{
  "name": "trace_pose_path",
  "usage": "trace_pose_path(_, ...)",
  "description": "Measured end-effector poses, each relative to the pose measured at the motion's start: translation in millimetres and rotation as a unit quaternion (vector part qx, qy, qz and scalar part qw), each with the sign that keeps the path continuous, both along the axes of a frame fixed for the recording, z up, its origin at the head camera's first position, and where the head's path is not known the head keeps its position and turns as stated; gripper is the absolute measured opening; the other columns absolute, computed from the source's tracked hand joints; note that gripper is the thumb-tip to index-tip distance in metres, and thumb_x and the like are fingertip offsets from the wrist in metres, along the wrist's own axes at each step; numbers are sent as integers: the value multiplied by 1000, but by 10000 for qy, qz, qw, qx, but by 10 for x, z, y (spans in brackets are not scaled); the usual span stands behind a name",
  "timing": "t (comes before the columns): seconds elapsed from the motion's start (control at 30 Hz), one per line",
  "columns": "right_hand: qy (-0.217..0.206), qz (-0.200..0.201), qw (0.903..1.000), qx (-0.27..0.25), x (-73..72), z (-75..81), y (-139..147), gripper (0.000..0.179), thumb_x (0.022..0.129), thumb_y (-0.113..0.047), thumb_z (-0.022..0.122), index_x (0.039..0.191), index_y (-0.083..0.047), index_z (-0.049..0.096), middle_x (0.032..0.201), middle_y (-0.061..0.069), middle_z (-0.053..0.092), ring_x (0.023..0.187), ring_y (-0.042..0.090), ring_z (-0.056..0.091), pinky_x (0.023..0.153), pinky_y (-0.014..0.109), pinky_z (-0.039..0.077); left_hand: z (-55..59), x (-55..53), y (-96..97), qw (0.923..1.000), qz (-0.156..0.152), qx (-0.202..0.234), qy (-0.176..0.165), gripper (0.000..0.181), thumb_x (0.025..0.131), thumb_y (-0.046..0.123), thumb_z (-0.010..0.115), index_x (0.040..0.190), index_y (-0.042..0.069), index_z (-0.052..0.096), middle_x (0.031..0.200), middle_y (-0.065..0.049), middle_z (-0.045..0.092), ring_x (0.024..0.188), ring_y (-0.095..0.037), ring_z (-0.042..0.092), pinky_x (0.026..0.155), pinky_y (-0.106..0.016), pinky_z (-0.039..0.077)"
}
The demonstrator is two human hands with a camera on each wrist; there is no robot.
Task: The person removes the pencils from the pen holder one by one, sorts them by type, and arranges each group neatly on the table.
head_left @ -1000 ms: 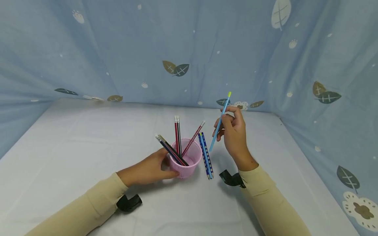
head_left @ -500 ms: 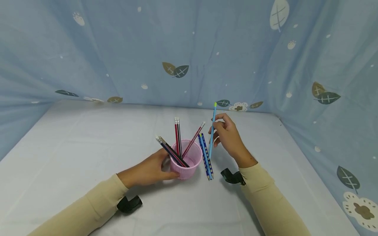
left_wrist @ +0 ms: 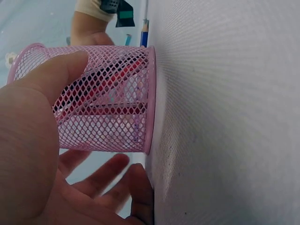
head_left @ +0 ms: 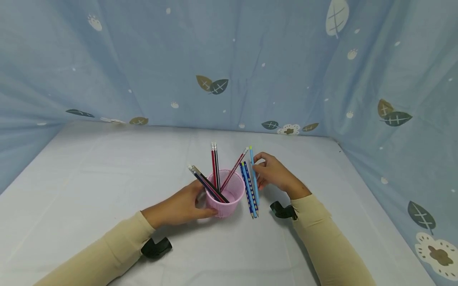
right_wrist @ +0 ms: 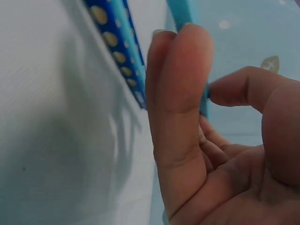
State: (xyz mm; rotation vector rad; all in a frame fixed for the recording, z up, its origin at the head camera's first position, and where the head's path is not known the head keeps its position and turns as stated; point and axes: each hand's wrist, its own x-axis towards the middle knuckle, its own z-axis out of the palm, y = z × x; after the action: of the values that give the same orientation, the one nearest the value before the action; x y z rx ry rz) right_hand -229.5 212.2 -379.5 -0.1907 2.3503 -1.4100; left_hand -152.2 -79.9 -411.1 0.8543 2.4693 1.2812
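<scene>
Light-blue pencil (head_left: 253, 174) is pinched in the right grip (head_left: 273, 173), laid beside two dotted pencils (head_left: 248, 190) on the worktop (head_left: 89, 178), not yet released. Pink cup (head_left: 225, 194) is held by the left grip (head_left: 182, 206). Several pencils are left in the cup: roughly a third done, by estimate.

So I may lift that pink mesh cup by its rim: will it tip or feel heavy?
The pink mesh cup is probably light: thin open wire. It may tip, since its pencils lean outward well above the rim. The left hand grips its side, perhaps steadying it.
</scene>
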Motion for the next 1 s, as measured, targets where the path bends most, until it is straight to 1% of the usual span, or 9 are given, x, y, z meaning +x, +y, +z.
trace_pose_path(0.07,-57,41,9999,88,-17,-34,21,34,101,-10,50,131,1,40,75,8,58,54,18,62,53,35,58,6,0,5,10000,75,-9,-12,80,82,43,81,148,23,43,145,0,50,123,-17,50,97,-38,45)
trace_pose_path(0.13,-99,63,9998,163,-31,-63,41,37,100,-10,52,133,0,40,75,8,57,54,19,61,54,34,58,14,-1,10,9998,172,-24,-59,85,80,46,82,151,24,40,140,-1,52,106,-16,55,86,-33,48)
trace_pose_path(0.2,-152,49,9995,273,-41,-86,55,39,98,-10,53,134,-2,40,76,8,57,54,19,61,54,34,58,17,-4,17,9996,254,-25,-107,90,79,48,83,152,23,38,134,-3,54,88,-14,53,73,-29,46)
trace_pose_path(0.27,-214,66,9989,408,-40,-107,68,41,97,-10,54,135,-3,40,76,9,58,53,19,61,54,34,58,17,-3,27,9994,297,27,-179,92,78,47,84,152,22,38,134,-4,55,80,-14,52,70,-27,46)
trace_pose_path(0.33,-280,71,9980,555,-37,-129,78,42,96,-11,55,135,-4,40,77,10,60,52,19,62,54,35,58,19,-1,37,9993,314,24,-217,91,78,46,84,152,19,39,133,-5,56,79,-13,52,69,-26,46)
trace_pose_path(0.53,-273,222,9960,824,-31,-144,85,43,96,-12,58,135,-4,42,81,13,63,51,20,64,54,36,58,34,-5,50,9994,302,98,-169,85,79,42,84,149,16,43,141,-5,54,94,-15,54,75,-24,50)
trace_pose_path(0.63,-267,336,9949,918,-25,-154,77,45,94,-12,60,135,-4,43,83,14,65,51,20,65,53,36,58,19,-1,39,9988,337,209,-289,83,80,39,84,149,13,43,141,-10,55,89,-14,58,70,-24,52)
trace_pose_path(0.73,-280,411,9938,996,-14,-159,67,48,93,-11,60,137,-4,43,84,15,66,50,20,65,53,36,58,10,1,25,9979,394,223,-457,84,81,38,84,149,10,42,136,-14,55,76,-12,58,62,-25,51)
trace_pose_path(1.0,-202,528,9927,1065,-4,-143,46,58,92,-9,61,145,-6,37,82,15,65,50,20,65,52,36,58,5,-29,-11,9971,303,236,-660,85,82,38,83,149,10,40,130,-12,56,65,-10,56,52,-26,49)
